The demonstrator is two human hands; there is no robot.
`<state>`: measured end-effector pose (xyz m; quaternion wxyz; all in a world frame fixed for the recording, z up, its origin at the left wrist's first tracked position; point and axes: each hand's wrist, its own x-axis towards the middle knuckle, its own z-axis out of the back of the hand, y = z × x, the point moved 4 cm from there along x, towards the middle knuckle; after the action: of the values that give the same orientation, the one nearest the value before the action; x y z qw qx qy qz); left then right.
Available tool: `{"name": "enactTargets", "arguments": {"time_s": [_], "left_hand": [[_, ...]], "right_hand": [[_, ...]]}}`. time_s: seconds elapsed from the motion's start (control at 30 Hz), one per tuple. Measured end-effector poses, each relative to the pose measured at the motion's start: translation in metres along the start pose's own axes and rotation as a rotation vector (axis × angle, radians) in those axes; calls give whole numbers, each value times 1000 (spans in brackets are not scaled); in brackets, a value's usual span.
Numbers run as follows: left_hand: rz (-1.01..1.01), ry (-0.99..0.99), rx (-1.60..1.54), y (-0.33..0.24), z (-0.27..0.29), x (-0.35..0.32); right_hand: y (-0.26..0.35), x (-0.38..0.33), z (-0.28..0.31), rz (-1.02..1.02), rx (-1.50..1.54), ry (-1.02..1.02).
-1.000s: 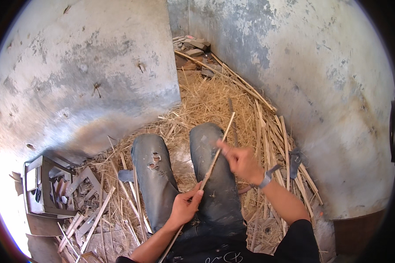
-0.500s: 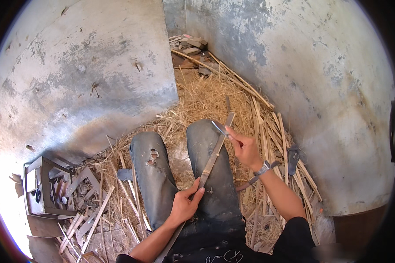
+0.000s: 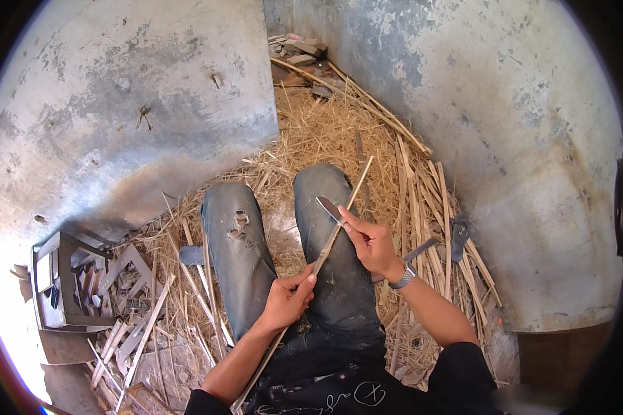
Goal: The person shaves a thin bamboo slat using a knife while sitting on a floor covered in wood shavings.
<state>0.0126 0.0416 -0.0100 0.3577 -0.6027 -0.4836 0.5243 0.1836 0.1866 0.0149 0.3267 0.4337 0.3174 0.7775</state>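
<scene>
A long thin strip of bamboo or wood [image 3: 332, 238] slants across my right thigh, its far tip beyond the knee and its near end running down past my left forearm. My left hand [image 3: 289, 300] is closed on it, thumb and fingers pinching the strip at about its middle. In my right hand [image 3: 372, 249] is a knife [image 3: 330, 208], its short blade pointing up and left. The right thumb and fingers meet the strip just at the blade. Most of the knife's handle is hidden by the hand.
Shavings [image 3: 325, 131] cover the floor around my legs. Long strips [image 3: 422, 200] lie along the right wall [image 3: 505, 138]. A sandal [image 3: 459, 238] rests among them. At left stand a dark wooden frame [image 3: 66, 277] and scrap pieces. Rubble [image 3: 301, 52] fills the far corner.
The strip has turned from its broad face to a narrow edge. My right hand and the knife have come down along it toward me. The left hand keeps its grip.
</scene>
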Motion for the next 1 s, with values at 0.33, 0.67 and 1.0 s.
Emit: {"name": "enactTargets", "arguments": {"time_s": [0.33, 0.67, 1.0], "left_hand": [[180, 127, -215, 2, 6, 2], [-195, -123, 178, 2, -7, 0], [50, 199, 1, 0, -2, -13]], "right_hand": [[64, -1, 20, -279, 565, 564], [-1, 14, 55, -361, 131, -59], [-22, 22, 41, -211, -311, -39]]}}
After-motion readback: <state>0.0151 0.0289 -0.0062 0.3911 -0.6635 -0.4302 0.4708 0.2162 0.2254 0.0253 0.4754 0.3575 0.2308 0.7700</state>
